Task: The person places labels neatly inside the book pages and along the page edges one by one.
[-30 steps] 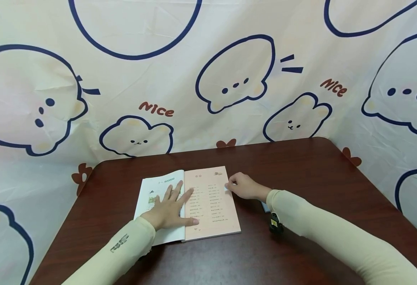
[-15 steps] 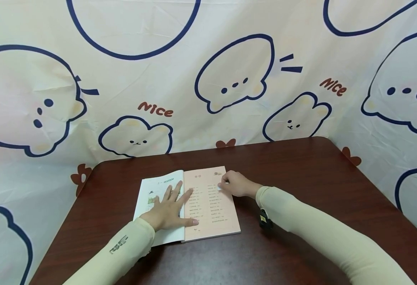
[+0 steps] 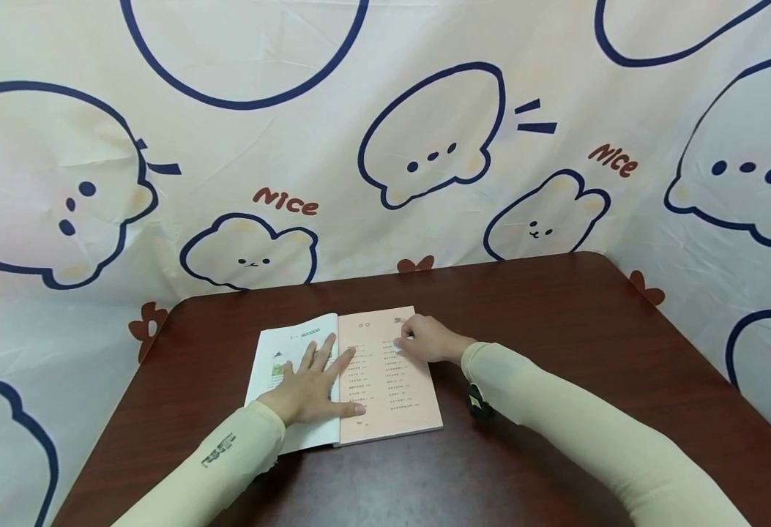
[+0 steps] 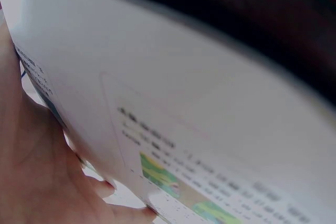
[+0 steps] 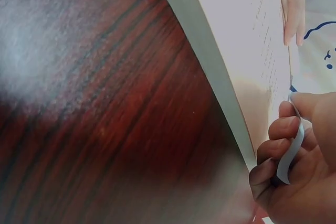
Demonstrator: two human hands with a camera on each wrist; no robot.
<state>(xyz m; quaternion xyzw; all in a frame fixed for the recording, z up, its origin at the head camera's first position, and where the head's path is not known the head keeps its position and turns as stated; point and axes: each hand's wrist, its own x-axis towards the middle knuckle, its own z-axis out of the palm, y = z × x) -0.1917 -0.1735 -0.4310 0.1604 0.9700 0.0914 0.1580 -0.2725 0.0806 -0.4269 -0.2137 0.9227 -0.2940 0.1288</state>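
An open book (image 3: pixel 392 417) lies on the table, its left page white with a small picture and its right page pale pink with columns of print. My left hand (image 3: pixel 306 395) rests spread across the fold, thumb and index finger reaching onto the pink page. In the left wrist view the white page (image 4: pixel 157 66) fills most of the frame beside the palm (image 4: pixel 42 171). Over the upper right of the pink page, my right hand (image 3: pixel 427 339) pinches a thin, pale, curved strip (image 5: pixel 290 156) between thumb and curled fingers. Only the strip's small end (image 3: pixel 396 348) shows in the head view.
The dark brown wooden table (image 3: pixel 523 307) reaches to a cream cloth backdrop (image 3: pixel 332 146) with cartoon outlines, at the back and both sides. A small black device (image 3: pixel 479 402) sits under the right sleeve (image 3: pixel 556 410).
My right hand has moved left from the book's right edge onto the pink page, carrying the pale strip. A blue thing seen under the right wrist earlier is now hidden. My left hand stays put.
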